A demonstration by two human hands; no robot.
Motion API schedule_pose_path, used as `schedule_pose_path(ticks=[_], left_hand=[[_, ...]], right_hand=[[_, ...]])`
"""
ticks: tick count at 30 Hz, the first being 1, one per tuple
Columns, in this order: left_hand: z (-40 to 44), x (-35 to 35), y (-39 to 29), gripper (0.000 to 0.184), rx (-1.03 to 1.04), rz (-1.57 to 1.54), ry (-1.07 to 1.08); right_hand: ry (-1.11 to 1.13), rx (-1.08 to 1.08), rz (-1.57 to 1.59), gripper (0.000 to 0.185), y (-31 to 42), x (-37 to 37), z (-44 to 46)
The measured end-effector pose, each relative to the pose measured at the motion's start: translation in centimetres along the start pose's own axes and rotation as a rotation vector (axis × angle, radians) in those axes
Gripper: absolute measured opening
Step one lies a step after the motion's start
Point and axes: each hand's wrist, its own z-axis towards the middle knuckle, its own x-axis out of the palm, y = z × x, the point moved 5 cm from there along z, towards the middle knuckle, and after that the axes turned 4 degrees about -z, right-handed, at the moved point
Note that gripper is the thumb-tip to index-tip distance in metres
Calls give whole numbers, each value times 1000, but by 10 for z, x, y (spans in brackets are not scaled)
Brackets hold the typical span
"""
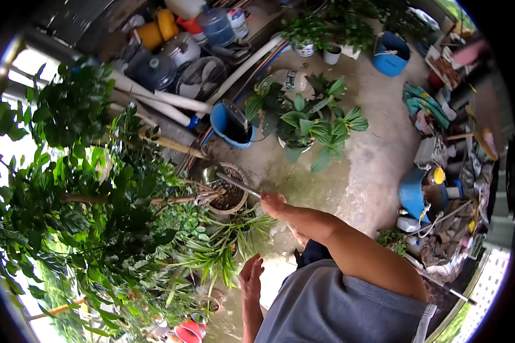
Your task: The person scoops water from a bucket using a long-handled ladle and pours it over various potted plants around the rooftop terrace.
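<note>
My right hand (273, 204) is closed around the handle of a metal ladle (241, 186). The ladle's bowl reaches over the far-left side of a round plant pot (243, 201), which has dark soil and a woody trunk in it. Whether the bowl contains anything is hard to see. Lower down, my left hand (251, 275) is raised beside the long strappy leaves of a green plant (226, 243), its fingers slightly bent and holding nothing. Behind the pot stands a blue bucket (223, 134) with a dark inside.
A broad-leaved potted plant (312, 123) stands on the concrete floor ahead. Dense foliage (97, 211) fills the left. White pipes (246, 71) and water jugs (217, 26) lie behind. Another blue bucket (390, 54) is far right; clutter surrounds a blue container (412, 194). A red bucket (190, 331) sits low.
</note>
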Motion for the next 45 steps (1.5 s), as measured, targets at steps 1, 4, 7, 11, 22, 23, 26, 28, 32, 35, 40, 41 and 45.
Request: schedule_pose_path(ticks=[1,4,7,11,22,23,26,28,32,35,40,41,45], left_hand=[[0,4,-1,49,32,12,22],[-4,20,-5,46,59,55,107],[-16,33,-4,42,84,88,161],[-50,47,-4,41,148,140,276],[-91,92,74,35,72,239,587],[-92,104,80,35,34,271,616],[-88,152,89,34,9,330,731],[-92,200,85,32,56,376,876],[-84,305,88,35,113,456,1013],[-74,400,97,36,57,447,1015],[-97,557,100,36,94,541,1098],[-105,584,105,36,92,549,1139],[-109,668,107,33,113,594,1274]], right_hand=[[-14,21,5,17,-4,-5,-9],[102,19,277,19,-3,-8,-42],[223,-237,611,25,12,123,-41],[571,274,1623,35,17,2,-179],[501,522,1632,33,-93,2,-409],[548,617,1585,22,-106,12,-426],[405,719,1451,25,-149,1,-475],[310,689,1487,31,-177,7,-499],[193,934,1434,33,-252,-23,-556],[-38,995,1587,30,-328,10,-575],[-248,921,1697,25,-422,-50,-607],[-290,925,1772,24,-438,-55,-612],[-395,892,1860,29,-492,-78,-610]])
